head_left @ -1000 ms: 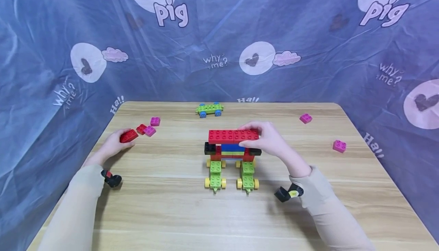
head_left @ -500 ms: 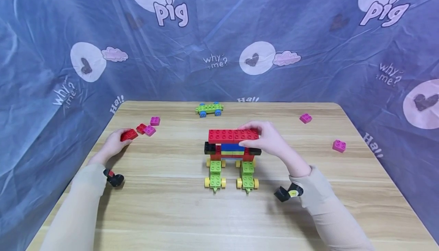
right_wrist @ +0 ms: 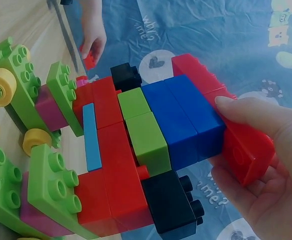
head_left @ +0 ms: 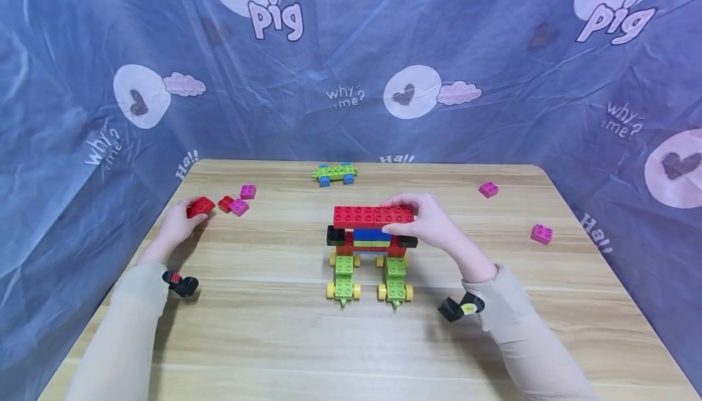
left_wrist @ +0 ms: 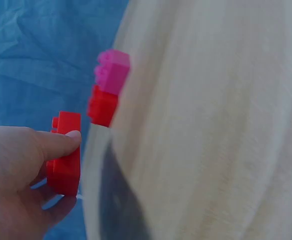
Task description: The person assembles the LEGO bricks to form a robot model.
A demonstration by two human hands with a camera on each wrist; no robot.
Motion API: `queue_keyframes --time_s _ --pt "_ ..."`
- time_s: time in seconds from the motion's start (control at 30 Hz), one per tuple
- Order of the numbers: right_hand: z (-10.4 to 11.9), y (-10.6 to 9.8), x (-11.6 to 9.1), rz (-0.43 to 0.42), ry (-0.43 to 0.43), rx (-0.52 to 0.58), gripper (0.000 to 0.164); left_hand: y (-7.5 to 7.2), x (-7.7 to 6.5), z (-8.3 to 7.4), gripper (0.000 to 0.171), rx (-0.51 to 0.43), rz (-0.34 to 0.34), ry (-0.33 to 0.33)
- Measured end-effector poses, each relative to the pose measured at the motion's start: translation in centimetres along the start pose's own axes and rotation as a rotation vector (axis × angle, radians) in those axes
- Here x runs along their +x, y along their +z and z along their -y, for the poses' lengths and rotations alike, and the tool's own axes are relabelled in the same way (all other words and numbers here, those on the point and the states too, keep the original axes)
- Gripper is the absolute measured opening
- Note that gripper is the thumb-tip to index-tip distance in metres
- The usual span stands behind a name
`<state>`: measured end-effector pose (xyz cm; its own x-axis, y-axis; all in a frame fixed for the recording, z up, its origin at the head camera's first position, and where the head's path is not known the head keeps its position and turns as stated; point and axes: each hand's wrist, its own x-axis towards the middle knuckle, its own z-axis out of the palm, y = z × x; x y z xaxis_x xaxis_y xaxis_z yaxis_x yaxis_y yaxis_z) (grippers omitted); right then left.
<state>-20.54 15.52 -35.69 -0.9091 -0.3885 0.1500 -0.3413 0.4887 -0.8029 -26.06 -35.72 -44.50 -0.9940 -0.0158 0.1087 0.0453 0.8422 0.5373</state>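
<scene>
At the left edge of the table my left hand (head_left: 178, 224) pinches a red brick (head_left: 201, 206) between thumb and fingers; in the left wrist view this brick (left_wrist: 68, 155) looks raised off the wood. My right hand (head_left: 426, 223) grips the right end of the red bricks (head_left: 356, 217) that top a built brick structure. Below them come blue bricks (right_wrist: 178, 120), lime bricks (right_wrist: 146, 142), black bricks (right_wrist: 171, 202) and red bricks (right_wrist: 115, 185). Two green wheeled bases (head_left: 343, 288) with yellow wheels carry it. My right fingertips under the top bricks are partly hidden.
A small red brick (head_left: 226, 204) lies beside two pink bricks (head_left: 239, 207). More pink bricks (head_left: 542, 234) rest at the right. A green wheeled base with blue wheels (head_left: 335, 173) stands at the back, before a blue cloth (head_left: 307, 114).
My left hand has risen and moved slightly away with the red brick, which now sits apart from the smaller red one. The right hand and the structure stay where they were.
</scene>
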Motion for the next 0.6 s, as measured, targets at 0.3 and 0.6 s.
queue_keyframes --time_s 0.3,0.6 --pt "-0.1 0.0 0.0 -0.006 0.01 -0.011 0.044 -1.2 -0.4 -4.4 0.052 -0.028 -0.07 0.087" --pt "-0.3 0.0 0.0 -0.002 -0.019 0.001 0.044 -0.7 0.3 -10.2 0.051 -0.047 -0.049 0.169"
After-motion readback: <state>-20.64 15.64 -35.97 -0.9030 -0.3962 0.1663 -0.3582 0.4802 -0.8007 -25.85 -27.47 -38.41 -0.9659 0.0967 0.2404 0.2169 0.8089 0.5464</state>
